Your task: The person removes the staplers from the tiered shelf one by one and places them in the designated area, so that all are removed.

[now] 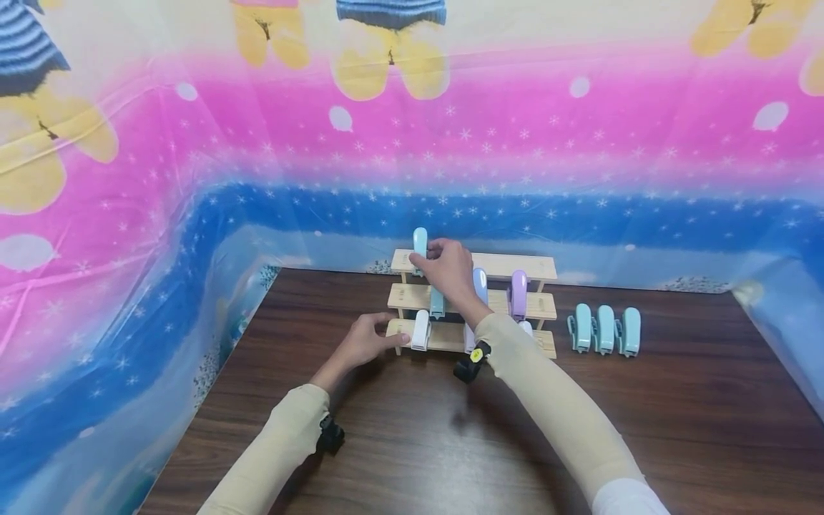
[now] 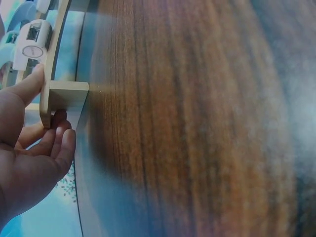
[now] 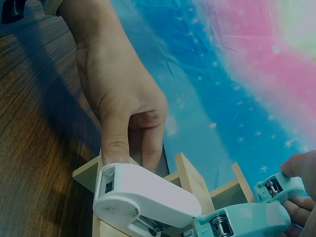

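Note:
My right hand (image 1: pixel 453 270) pinches a teal hole punch (image 1: pixel 420 242) at the left end of the top step of a wooden step rack (image 1: pixel 515 266). In the right wrist view, only part of that hand shows at the right edge. My left hand (image 2: pixel 29 153) grips the left end of the lowest step, thumb above and fingers below. Beside its thumb stands a white hole punch (image 3: pixel 148 190). Another teal punch (image 1: pixel 437 304), a blue one (image 1: pixel 480 282) and a purple one (image 1: pixel 518 292) stand on the middle step. More pale punches on the lowest step are partly hidden by my right arm.
Three teal hole punches (image 1: pixel 604 329) stand in a row on the dark wood-grain table (image 1: pixel 412 443), right of the rack. A printed cloth (image 1: pixel 515 164) hangs close behind the rack and along the table's sides. Each wrist carries a black camera.

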The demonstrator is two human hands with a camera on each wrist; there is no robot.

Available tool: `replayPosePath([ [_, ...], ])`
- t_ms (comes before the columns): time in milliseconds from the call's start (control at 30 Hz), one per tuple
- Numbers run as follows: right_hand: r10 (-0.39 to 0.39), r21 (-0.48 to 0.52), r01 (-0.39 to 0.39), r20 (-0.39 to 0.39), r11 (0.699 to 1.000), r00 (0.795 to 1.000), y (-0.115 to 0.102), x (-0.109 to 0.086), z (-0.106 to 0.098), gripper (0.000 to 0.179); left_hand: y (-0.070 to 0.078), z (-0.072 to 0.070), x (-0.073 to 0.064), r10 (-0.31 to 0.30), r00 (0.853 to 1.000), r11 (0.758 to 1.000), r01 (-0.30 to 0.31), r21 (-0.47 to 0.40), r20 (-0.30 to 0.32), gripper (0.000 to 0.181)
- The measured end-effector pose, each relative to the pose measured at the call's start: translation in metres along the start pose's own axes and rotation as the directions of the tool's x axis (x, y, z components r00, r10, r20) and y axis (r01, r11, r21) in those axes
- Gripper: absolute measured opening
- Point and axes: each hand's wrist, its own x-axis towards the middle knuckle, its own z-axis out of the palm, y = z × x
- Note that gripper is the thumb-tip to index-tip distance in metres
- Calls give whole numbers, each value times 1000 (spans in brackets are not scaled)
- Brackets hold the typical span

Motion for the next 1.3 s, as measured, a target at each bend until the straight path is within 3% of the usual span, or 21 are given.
replayPosePath([
  [433,-17,22,18,-31,1000,999,-10,1,-20,43,3,0,0,20,1000,1000,-20,14,-3,62],
  [900,-17,70,17,0,997,1000,-23,-8,-54,52,3,0,0,39,999,999,-38,-7,5,60],
  [1300,-25,96,29,-43,995,999,-10,-18,-84,47,1,1,1,27,1000,1000,-27,1,2,61],
])
